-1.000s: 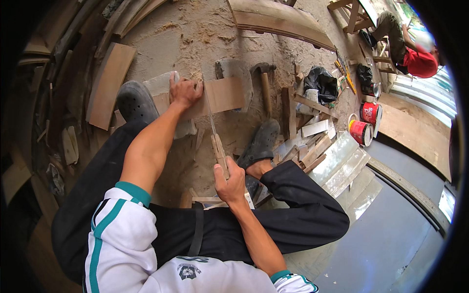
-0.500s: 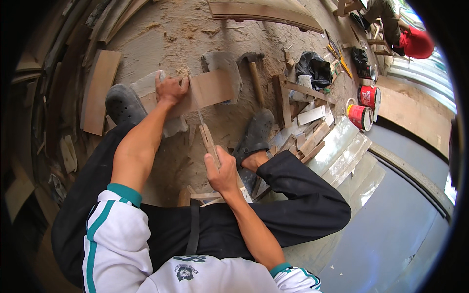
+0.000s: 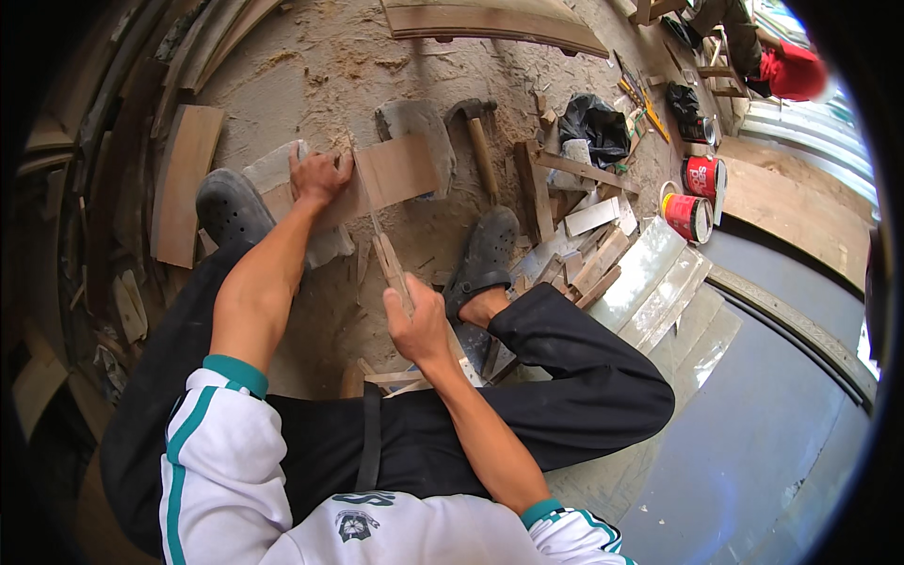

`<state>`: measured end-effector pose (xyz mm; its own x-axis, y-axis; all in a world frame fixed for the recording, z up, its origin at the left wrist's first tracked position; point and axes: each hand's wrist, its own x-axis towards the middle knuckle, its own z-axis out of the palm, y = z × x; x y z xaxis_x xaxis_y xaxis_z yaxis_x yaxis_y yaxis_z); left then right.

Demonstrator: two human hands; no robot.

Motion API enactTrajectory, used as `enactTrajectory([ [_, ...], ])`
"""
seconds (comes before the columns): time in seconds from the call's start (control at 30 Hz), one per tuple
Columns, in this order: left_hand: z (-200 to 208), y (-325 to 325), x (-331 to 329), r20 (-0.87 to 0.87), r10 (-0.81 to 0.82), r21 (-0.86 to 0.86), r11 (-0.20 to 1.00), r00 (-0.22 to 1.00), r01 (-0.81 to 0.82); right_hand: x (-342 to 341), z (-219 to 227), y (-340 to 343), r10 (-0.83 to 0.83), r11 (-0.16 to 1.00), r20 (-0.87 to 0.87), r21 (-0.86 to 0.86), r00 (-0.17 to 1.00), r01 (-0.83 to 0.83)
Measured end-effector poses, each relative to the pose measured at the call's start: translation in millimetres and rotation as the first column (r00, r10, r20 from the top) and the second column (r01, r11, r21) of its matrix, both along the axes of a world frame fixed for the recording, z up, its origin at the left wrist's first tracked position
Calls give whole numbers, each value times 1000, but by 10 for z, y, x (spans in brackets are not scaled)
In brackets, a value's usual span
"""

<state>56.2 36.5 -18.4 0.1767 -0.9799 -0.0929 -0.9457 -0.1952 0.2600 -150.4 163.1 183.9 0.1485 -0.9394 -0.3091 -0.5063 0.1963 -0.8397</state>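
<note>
A thin brown wooden board [image 3: 395,169] lies across two grey stone blocks [image 3: 419,127] on the sawdust floor. My left hand [image 3: 318,177] presses flat on the board's left end. My right hand [image 3: 419,325] grips the wooden handle of a hand saw [image 3: 388,259], whose narrow blade runs up to the board's near edge, close beside my left hand. My legs in black trousers bend to either side, with dark clogs [image 3: 482,256] planted by the blocks.
A hammer [image 3: 478,141] lies right of the blocks, with wood offcuts [image 3: 589,245], a black bag [image 3: 593,127] and two red tins [image 3: 692,212] beyond. Curved planks [image 3: 184,184] line the left; a long curved plank [image 3: 490,24] lies at the top. A person in red sits at far top right.
The view has shifted slightly. My right hand has moved along the saw's stroke line; my left hand stays pressed on the board.
</note>
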Motion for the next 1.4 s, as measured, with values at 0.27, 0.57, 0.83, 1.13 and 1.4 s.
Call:
enactTrajectory([
  [0.27, 32, 6, 40, -20, 23, -6, 1000, 1000, -23, -43, 108, 77, -9, 999, 60, 43, 998, 7],
  [0.57, 7, 18, 85, -48, 45, -18, 999, 998, -46, -115, 267, 286, -26, 991, 99, 136, 995, 12],
  [0.83, 61, -15, 13, -75, 17, 24, 1000, 997, -16, -7, -82, -2, -17, 999, 32, 42, 999, 16],
  [1.13, 24, -4, 13, -88, 47, -31, 998, 995, -49, 18, 23, 71, 15, 1000, 35, 25, 999, -16],
  [1.4, 21, 25, 42, -51, 53, -56, 997, 997, -56, -79, 409, 302, -17, 999, 55, 43, 998, 15],
])
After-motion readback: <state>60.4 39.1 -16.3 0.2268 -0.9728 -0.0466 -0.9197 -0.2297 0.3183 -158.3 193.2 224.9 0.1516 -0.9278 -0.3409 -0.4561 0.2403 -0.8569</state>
